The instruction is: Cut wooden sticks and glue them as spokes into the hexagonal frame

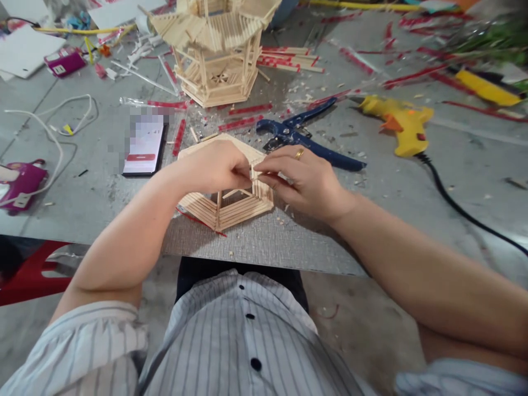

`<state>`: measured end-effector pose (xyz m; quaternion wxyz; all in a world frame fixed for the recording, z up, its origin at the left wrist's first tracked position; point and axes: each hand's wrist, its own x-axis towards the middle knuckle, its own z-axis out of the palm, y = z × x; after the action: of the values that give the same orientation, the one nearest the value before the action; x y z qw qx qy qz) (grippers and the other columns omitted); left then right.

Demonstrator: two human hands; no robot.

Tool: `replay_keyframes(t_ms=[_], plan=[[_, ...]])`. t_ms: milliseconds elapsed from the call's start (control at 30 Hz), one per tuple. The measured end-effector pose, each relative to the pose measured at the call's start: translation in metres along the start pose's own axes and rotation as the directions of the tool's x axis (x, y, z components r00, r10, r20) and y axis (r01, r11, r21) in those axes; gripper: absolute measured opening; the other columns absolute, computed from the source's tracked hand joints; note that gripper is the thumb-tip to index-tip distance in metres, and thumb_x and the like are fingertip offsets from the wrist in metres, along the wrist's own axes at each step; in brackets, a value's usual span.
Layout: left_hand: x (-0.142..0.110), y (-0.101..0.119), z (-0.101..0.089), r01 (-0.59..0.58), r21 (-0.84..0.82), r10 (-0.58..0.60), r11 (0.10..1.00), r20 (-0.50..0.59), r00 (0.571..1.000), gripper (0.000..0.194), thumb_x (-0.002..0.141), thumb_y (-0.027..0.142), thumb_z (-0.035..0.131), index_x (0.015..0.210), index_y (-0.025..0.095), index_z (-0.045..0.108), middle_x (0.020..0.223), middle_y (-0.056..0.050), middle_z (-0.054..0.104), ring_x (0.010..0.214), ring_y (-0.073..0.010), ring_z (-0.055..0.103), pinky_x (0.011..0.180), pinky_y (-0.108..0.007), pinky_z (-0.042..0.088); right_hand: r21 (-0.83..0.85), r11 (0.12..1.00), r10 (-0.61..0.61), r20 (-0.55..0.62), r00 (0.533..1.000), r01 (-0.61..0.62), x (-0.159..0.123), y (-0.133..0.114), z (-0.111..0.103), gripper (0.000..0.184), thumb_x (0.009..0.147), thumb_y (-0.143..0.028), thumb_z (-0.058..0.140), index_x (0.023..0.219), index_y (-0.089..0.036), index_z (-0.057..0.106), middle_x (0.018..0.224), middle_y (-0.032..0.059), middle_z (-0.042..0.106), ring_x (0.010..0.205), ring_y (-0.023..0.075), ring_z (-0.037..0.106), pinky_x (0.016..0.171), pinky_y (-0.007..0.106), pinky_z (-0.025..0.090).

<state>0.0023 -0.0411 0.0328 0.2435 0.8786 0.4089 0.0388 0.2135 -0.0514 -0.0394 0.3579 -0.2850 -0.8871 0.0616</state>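
Note:
A flat hexagonal frame of wooden sticks (pixel 231 206) lies on the grey table (pixel 412 181) right in front of me. My left hand (pixel 212 165) rests on top of it with fingers curled and pinched at the frame's upper right edge. My right hand (pixel 299 179), wearing a gold ring, meets it there, its fingertips pinching a short wooden stick (pixel 254 171) against the frame. Both hands touch at that spot.
A taller wooden stick pavilion (pixel 214 49) stands behind. Blue cutters (pixel 303 137) lie just beyond my right hand, a yellow glue gun (pixel 402 126) with black cord farther right. A phone (pixel 144 146) lies left. White cables, purple items and red-striped wrappers are scattered about.

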Motion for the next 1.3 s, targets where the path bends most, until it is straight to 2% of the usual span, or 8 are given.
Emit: replay_keyframes(t_ms=[133,267,400,733,900,1033,1133,1300], plan=[[-0.002,0.000,-0.002,0.068,0.030,-0.070,0.997,0.068,0.995,0.020,0.080,0.030,0.059,0.074,0.020,0.075,0.059,0.007,0.064,0.062,-0.0079,0.058,0.071,-0.025,0.042,0.022,0.999,0.032,0.035,0.999,-0.033,-0.001,0.004,-0.001,0.026,0.099,-0.039,0.049,0.099,-0.028,0.073,0.100,0.0061,0.073,0.097,0.0224,0.067,0.084,0.040,0.050],[0.002,0.003,0.003,0.061,0.032,-0.065,0.998,0.132,0.989,0.019,0.079,0.031,0.061,0.074,0.019,0.075,0.058,0.004,0.064,0.059,-0.0089,0.055,0.064,-0.024,0.038,0.020,1.000,0.015,0.079,0.997,-0.017,-0.003,0.006,-0.002,0.028,0.097,-0.042,0.051,0.088,-0.029,0.074,0.095,0.0051,0.072,0.094,0.0231,0.067,0.086,0.043,0.050],[0.005,0.002,0.009,0.058,0.049,-0.065,0.997,0.167,0.984,0.019,0.079,0.031,0.062,0.074,0.018,0.075,0.053,0.003,0.061,0.059,-0.0104,0.054,0.063,-0.025,0.036,0.036,0.999,0.007,0.104,0.995,-0.011,-0.004,0.006,0.000,0.025,0.095,-0.040,0.053,0.086,-0.028,0.074,0.094,0.0056,0.072,0.095,0.0240,0.067,0.088,0.044,0.049],[0.006,0.005,0.010,0.056,0.079,-0.071,0.995,0.210,0.975,0.017,0.078,0.027,0.063,0.070,0.018,0.075,0.051,0.003,0.061,0.055,-0.0096,0.051,0.061,-0.026,0.034,0.039,0.997,-0.065,0.103,0.993,0.062,-0.005,0.009,0.003,0.025,0.095,-0.037,0.054,0.085,-0.025,0.073,0.092,0.0062,0.072,0.091,0.0223,0.067,0.082,0.041,0.050],[0.006,0.004,0.012,0.056,0.090,-0.075,0.994,0.220,0.973,0.017,0.077,0.025,0.061,0.076,0.021,0.078,0.067,0.001,0.072,0.061,-0.0115,0.057,0.064,-0.027,0.036,0.051,0.997,-0.067,0.131,0.989,0.061,-0.004,0.009,0.002,0.025,0.095,-0.036,0.052,0.085,-0.026,0.072,0.092,0.0056,0.072,0.092,0.0223,0.067,0.082,0.040,0.051],[0.007,0.001,0.013,0.028,0.090,-0.048,0.996,0.229,0.972,0.020,0.079,0.024,0.060,0.080,0.019,0.080,0.075,-0.003,0.076,0.064,-0.0133,0.058,0.066,-0.029,0.037,0.070,0.997,-0.043,0.164,0.986,0.032,-0.004,0.008,0.002,0.026,0.096,-0.037,0.051,0.085,-0.027,0.072,0.096,0.0053,0.072,0.098,0.0229,0.067,0.085,0.041,0.050],[0.007,0.002,0.013,0.042,0.089,-0.061,0.995,0.228,0.972,0.018,0.078,0.024,0.062,0.077,0.020,0.079,0.070,0.000,0.074,0.063,-0.0125,0.058,0.066,-0.028,0.036,0.061,0.998,-0.038,0.164,0.986,0.028,-0.005,0.009,0.003,0.027,0.096,-0.038,0.050,0.083,-0.027,0.071,0.096,0.0054,0.072,0.097,0.0228,0.067,0.084,0.041,0.050],[0.006,0.006,0.010,0.066,0.079,-0.082,0.995,0.226,0.971,0.016,0.077,0.025,0.063,0.071,0.020,0.077,0.060,0.002,0.069,0.058,-0.0109,0.055,0.064,-0.027,0.035,0.044,0.993,-0.113,0.112,0.987,0.109,-0.004,0.009,0.002,0.020,0.093,-0.032,0.055,0.080,-0.025,0.069,0.093,0.0056,0.073,0.090,0.0215,0.067,0.079,0.039,0.051]])
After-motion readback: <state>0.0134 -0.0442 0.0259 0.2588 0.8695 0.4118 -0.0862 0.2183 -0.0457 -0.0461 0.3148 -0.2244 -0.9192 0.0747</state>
